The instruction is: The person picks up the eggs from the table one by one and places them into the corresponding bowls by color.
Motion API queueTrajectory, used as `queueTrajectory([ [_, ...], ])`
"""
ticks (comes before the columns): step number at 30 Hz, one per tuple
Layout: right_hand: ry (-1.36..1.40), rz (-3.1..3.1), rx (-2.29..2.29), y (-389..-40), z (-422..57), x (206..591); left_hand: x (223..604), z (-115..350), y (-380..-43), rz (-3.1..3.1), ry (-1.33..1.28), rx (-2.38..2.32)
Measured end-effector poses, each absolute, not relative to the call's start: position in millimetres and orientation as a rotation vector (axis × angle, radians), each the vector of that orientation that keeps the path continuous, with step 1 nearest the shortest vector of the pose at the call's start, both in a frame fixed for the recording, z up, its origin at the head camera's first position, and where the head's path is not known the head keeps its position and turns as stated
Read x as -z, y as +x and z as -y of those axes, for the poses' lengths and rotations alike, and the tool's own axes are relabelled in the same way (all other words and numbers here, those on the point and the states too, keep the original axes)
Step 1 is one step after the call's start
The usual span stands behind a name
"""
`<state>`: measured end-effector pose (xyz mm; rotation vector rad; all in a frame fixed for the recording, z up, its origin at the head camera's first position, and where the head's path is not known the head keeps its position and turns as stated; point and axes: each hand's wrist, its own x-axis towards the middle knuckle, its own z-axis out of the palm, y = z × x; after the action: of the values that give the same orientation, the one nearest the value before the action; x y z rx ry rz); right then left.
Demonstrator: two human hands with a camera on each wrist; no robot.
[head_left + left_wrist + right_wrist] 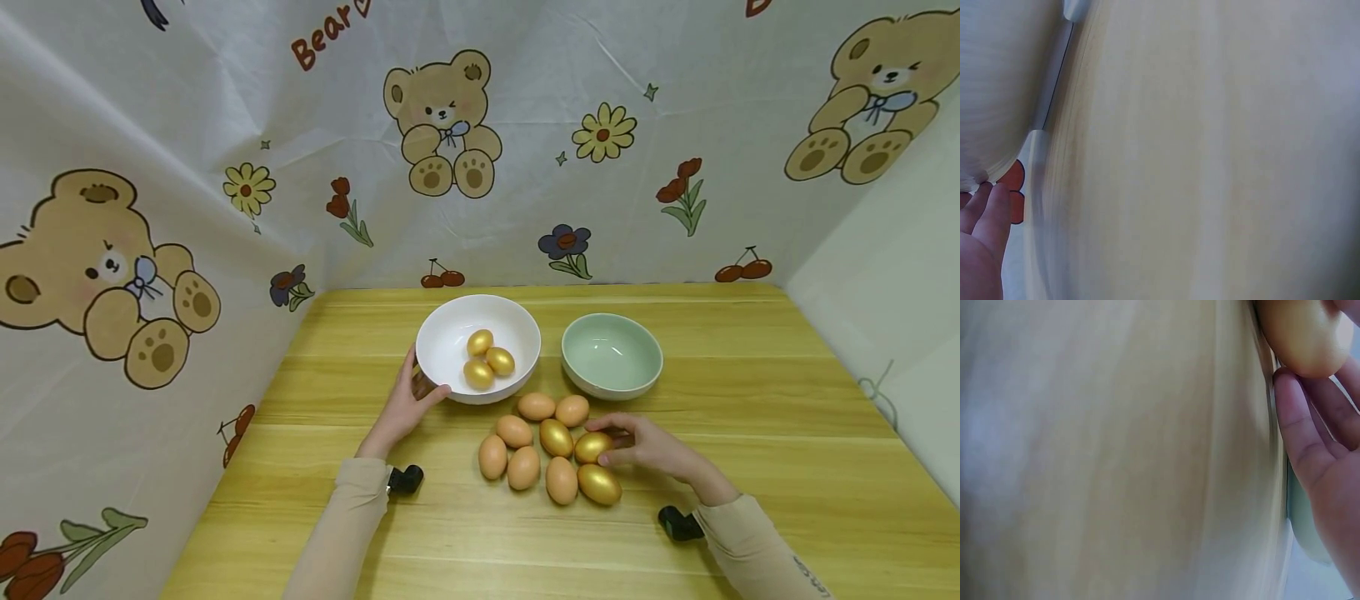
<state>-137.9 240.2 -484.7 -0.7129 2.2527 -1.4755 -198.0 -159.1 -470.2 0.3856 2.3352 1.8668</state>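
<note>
While a cloth (292,108) printed with bears and flowers rises behind, a wooden-topped table (765,392) spreads before it. On its farther half stands a white bowl (441,337), with a smaller green bowl (611,360) just to the right, not touching. The left hand (401,414) holds the white bowl at its near left side, widely spread, thumb at the rim and fingers along the outer wall. The right hand (648,446) comes in from the right, thumb and fingers curved about one golden egg (591,448) in what looks like a narrow pinch; whether the egg is off the wood, I cannot tell.

That egg lies to the left of the right palm, at the fingertips, its long axis running roughly left to right. From it, the white bowl lies beyond and leftward, the green bowl almost straight beyond; the right hand is clearly the nearer, a relation any movement probably hinges on. Two loose golden eggs (599,485) lie close by, six brown eggs (523,468) sit around this group, and three more golden eggs (478,374) rest inside the white bowl.
</note>
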Motion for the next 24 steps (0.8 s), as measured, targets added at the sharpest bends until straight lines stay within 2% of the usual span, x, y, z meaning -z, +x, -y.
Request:
queueTrajectory([
  [5, -0.72, -2.257, 1.448, -138.5, -240.4, 484.2, 488.5, 161.8, -205.8, -2.377, 0.372, -1.858],
  [11, -0.748, -2.234, 1.45, -139.6, -241.5, 485.8, 492.4, 161.3, -206.7, -2.408, 0.363, -1.868],
  [19, -0.773, -2.199, 1.473, -139.9, -242.1, 487.1, 489.4, 161.3, -206.3, -2.393, 0.351, -1.861],
  [24, -0.752, -2.18, 1.469, -140.0, -242.1, 486.1, 472.9, 159.4, -199.6, -2.345, 0.375, -1.872],
])
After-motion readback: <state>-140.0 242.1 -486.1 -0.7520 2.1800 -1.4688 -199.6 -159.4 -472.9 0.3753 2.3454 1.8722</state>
